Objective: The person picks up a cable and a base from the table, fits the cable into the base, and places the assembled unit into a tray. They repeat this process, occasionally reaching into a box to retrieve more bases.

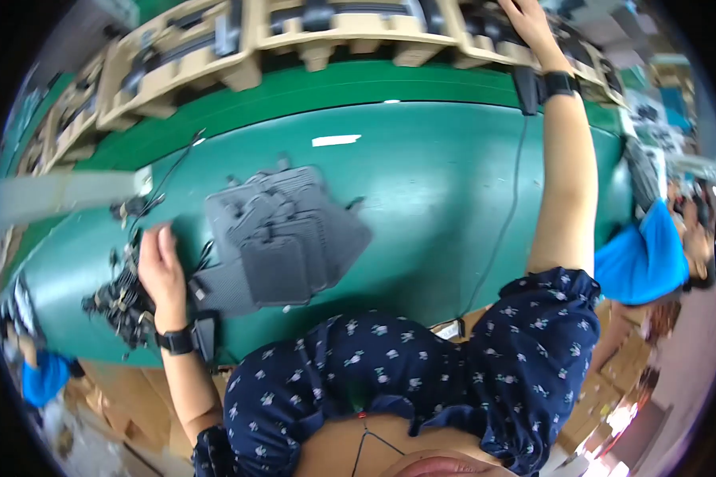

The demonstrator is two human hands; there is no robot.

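My left hand (161,269) rests on the green table (422,183), fingers loosely together, beside a tangle of small black parts and wires (121,302); whether it grips one is unclear. A pile of grey flat ribbed pieces (282,234) lies just right of that hand. My right hand (527,22) reaches far forward to the beige trays (239,48) at the table's back edge and touches dark parts there. Both wrists carry black bands, and a thin cable (507,215) runs down from the right one.
A row of beige trays with black parts lines the far edge. A white label (336,140) lies on the table surface. A person in a blue top (644,258) works at the right. Cardboard boxes (612,381) stand at lower right.
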